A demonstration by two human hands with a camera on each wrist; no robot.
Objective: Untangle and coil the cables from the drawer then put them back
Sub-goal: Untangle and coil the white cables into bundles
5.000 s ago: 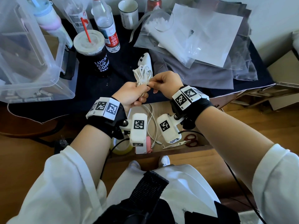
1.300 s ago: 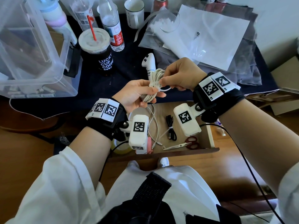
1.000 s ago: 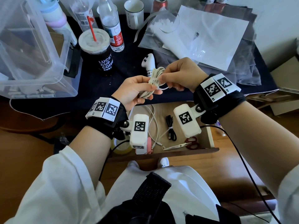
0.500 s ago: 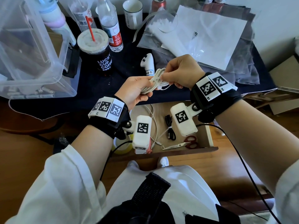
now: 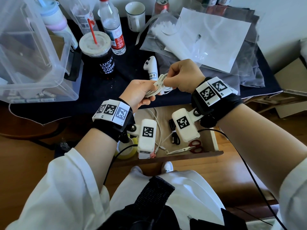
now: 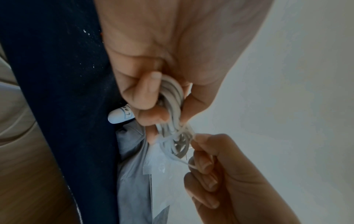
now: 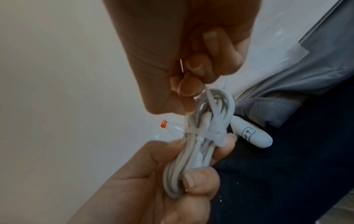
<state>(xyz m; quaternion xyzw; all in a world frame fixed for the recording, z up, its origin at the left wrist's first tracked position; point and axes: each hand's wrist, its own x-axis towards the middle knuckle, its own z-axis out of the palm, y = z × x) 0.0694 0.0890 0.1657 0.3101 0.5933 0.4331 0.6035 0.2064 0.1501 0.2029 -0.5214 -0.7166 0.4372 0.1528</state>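
A white cable bundle [image 5: 157,88] is coiled into a tight hank above the table's front edge. My left hand [image 5: 141,94] grips its lower half, fingers curled round it [image 6: 170,97]. My right hand [image 5: 181,75] pinches a thin white tie [image 7: 208,97] that runs round the hank [image 7: 201,136], close to its upper end. Below the hands the wooden drawer [image 5: 213,138] stands open. In it lie a loose white cable [image 5: 159,130] and a black coiled cable [image 5: 173,130] bound with a white tie.
Red-handled scissors [image 5: 191,147] and a yellow tape roll [image 5: 126,151] lie in the drawer. On the dark tablecloth stand a coffee cup [image 5: 99,58], a water bottle [image 5: 113,29], a clear plastic box [image 5: 29,52], a white controller [image 5: 151,67] and plastic bags [image 5: 207,35].
The hank has turned from upright to slantwise in my left hand. My right hand has stayed at its upper end, working the thin tie round it. Both hands shifted slightly.
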